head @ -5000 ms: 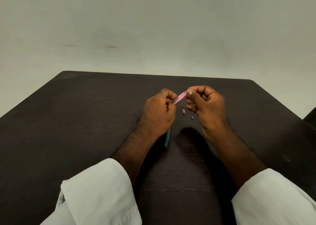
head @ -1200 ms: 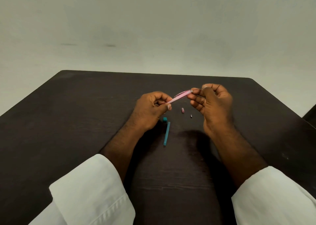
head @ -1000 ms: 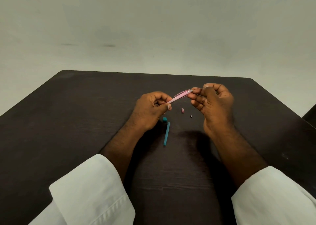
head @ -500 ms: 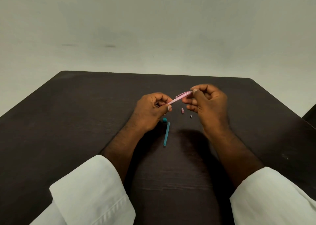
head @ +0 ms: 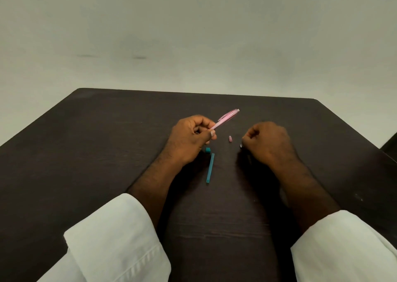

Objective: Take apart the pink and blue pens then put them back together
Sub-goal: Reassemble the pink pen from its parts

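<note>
My left hand (head: 189, 140) pinches the lower end of the pink pen (head: 225, 118), which slants up and to the right above the table. My right hand (head: 267, 142) rests low on the table with its fingers curled. Its fingertips are right at a tiny dark piece (head: 241, 146), and whether they grip it is hidden. A small pink piece (head: 230, 138) lies between my hands. The blue pen barrel (head: 210, 168) lies lengthwise on the table, with a small blue cap piece (head: 207, 150) just above it, beside my left hand.
The dark wooden table (head: 107, 153) has its far edge at a plain pale wall. White sleeves cover both forearms near the front edge. A dark object (head: 390, 144) shows at the right edge of the view.
My right hand has let go of the pink pen's upper end and dropped to the table beside the tiny dark piece. My left hand still holds the pen, now tilted steeper.
</note>
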